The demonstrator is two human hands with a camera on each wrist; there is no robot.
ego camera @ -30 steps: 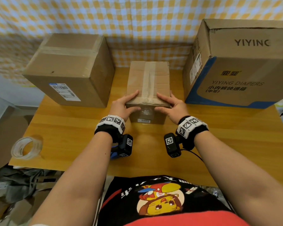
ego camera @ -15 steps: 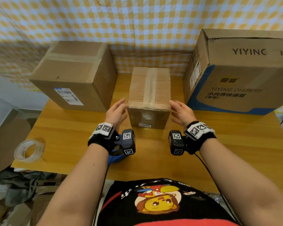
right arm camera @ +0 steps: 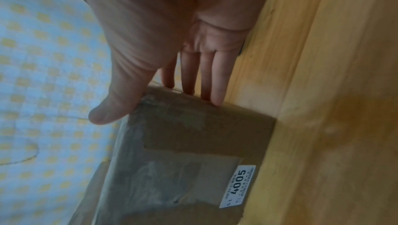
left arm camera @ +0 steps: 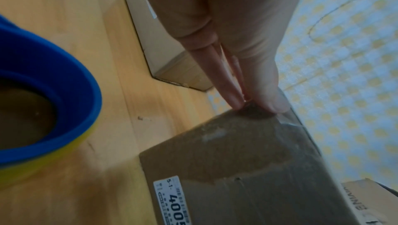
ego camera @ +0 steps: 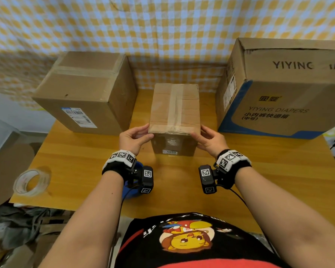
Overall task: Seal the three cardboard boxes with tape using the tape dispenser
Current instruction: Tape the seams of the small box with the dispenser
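The small cardboard box (ego camera: 174,111) stands mid-table with a strip of clear tape running down its top and over its near face, which carries a "4005" label. My left hand (ego camera: 144,132) touches the box's near left corner: straight fingers (left arm camera: 226,82) on the side, thumb on the top edge. At the near right corner my right hand (ego camera: 198,133) does the same, its fingers (right arm camera: 206,79) flat on the side. The blue tape dispenser (ego camera: 129,192) lies on the table under my left wrist and fills the left of the left wrist view (left arm camera: 64,92). Nobody holds it.
A medium taped box (ego camera: 85,89) stands at the back left and a large "YIYING DIAPERS" box (ego camera: 278,89) at the back right, each close beside the small one. A loose roll of clear tape (ego camera: 30,182) sits near the wooden table's (ego camera: 259,180) front left corner.
A second ago both hands pressed on the box's near top edge. They lifted off and apart, and now touch its near corners from the sides.
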